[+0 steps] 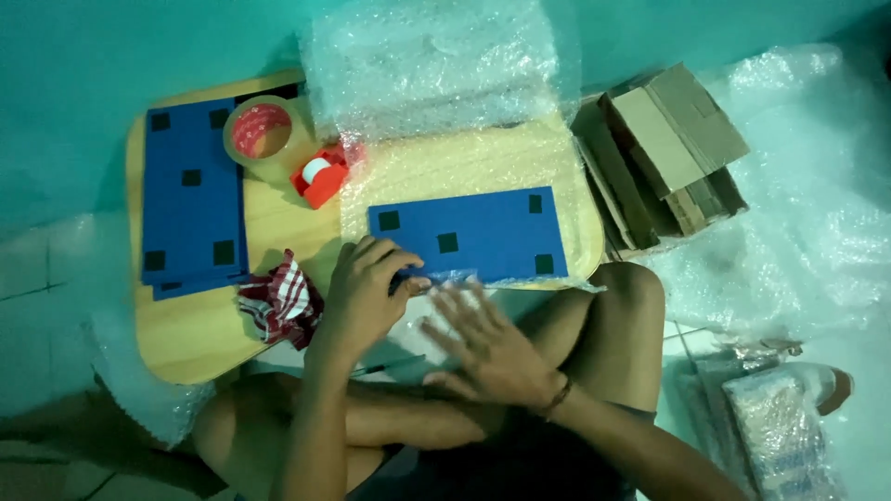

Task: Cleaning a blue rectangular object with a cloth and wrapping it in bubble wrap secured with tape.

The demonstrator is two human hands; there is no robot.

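A blue rectangular sheet [473, 237] with small black squares lies on bubble wrap [436, 158] spread over a wooden board [190, 329]. My left hand [367, 288] pinches the near left edge of the blue sheet together with the wrap's edge. My right hand [487, 348], blurred, is flat with fingers spread on the near flap of bubble wrap just below the sheet. My crossed legs [594, 315] sit under both hands.
A stack of similar blue sheets [190, 199] lies at the board's left. A roll of clear tape [263, 134] and a red tape dispenser [320, 176] sit beside it. A red checked cloth [278, 301], folded cardboard boxes [664, 158] and more bubble wrap [807, 204] surround.
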